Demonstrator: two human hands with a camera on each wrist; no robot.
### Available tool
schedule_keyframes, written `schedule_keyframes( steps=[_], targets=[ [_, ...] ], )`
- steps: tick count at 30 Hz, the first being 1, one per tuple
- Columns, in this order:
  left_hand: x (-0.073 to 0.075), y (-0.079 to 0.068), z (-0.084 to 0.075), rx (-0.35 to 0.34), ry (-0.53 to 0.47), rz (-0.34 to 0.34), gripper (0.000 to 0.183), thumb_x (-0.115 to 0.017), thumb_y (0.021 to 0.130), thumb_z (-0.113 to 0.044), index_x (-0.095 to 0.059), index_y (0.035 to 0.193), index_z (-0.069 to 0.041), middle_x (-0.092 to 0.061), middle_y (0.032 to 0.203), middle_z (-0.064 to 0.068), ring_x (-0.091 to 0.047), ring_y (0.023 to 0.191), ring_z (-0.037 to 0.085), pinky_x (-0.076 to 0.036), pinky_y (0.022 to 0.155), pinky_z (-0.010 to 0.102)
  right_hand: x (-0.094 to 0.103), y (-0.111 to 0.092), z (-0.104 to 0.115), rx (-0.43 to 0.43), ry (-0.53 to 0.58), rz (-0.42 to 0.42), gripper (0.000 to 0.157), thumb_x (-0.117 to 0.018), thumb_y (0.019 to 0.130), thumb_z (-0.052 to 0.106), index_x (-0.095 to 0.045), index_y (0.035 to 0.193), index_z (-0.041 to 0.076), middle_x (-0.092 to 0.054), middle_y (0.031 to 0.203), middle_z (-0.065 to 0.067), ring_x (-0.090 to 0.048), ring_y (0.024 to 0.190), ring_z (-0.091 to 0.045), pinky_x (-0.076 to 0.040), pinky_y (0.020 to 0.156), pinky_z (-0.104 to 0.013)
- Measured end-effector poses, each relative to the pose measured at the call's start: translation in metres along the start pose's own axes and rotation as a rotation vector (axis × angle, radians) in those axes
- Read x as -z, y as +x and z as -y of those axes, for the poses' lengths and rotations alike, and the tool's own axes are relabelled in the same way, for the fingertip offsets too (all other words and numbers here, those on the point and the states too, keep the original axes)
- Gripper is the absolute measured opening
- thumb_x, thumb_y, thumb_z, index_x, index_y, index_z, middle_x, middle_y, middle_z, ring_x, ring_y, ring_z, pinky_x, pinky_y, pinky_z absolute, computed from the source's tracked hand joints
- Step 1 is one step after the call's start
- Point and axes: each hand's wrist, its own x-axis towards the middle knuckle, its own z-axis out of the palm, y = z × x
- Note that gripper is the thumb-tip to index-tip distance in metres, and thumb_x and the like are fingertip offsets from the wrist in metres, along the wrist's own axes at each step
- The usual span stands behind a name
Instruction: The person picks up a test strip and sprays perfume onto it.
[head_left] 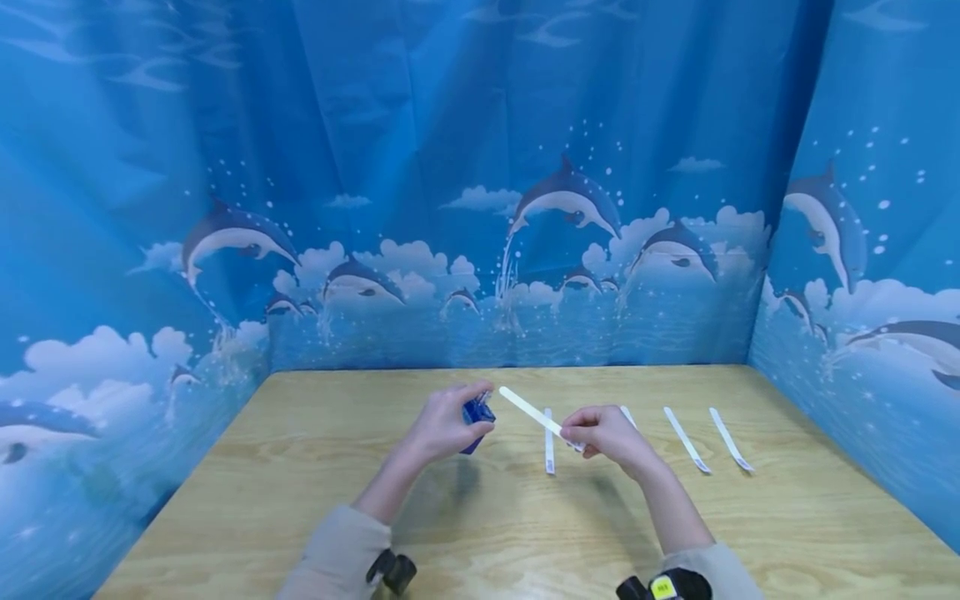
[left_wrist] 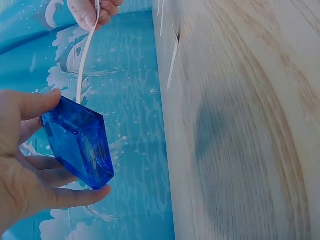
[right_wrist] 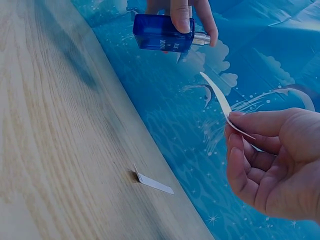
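Note:
My left hand (head_left: 442, 425) grips a blue glass perfume bottle (right_wrist: 162, 34) above the table. In the right wrist view its index fingertip rests on the silver spray top (right_wrist: 201, 38), and the bottle lies sideways with white lettering on its side. My right hand (head_left: 613, 435) pinches a white paper scent strip (head_left: 528, 408) near its lower end, between thumb and index finger. The strip slants up and left, its far tip close to the bottle's spray top. In the left wrist view the bottle's base (left_wrist: 95, 155) faces the camera.
One white strip (head_left: 550, 457) lies on the wooden table (head_left: 315, 467) below the held one. To the right lie more strips, among them one (head_left: 686, 440) and another (head_left: 729, 439) with slightly raised near ends. A blue dolphin-print curtain (head_left: 420, 167) hangs around the table's back and sides.

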Motion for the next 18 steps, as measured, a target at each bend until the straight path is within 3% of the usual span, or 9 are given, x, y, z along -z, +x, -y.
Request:
schedule_keyframes(
  steps=[9,18],
  targets=[
    [0.0061,-0.0026,0.0007,0.026,-0.043,-0.017,0.054,-0.072,0.080,-0.020,-0.054,0.130,-0.012,-0.057,0.125,0.012,-0.055,0.110,0.031,-0.047,0.089,0.044,0.0030,-0.0029,0.0030,0.011,0.004,0.012,0.017,-0.064,0.086,0.009,-0.066,0.096,-0.005,-0.063,0.079,-0.009,-0.054,0.065,-0.015,-0.050,0.058,-0.029],
    [0.0073,-0.0045,-0.0007,-0.005,-0.015,0.006,0.051,-0.072,0.080,-0.021,-0.056,0.128,-0.015,-0.061,0.118,0.012,-0.059,0.101,0.028,-0.051,0.079,0.042,0.0085,-0.0050,0.0012,0.064,0.031,0.046,0.022,-0.067,0.084,0.014,-0.066,0.093,-0.005,-0.063,0.081,-0.009,-0.054,0.064,-0.013,-0.050,0.058,-0.027]
  ],
)
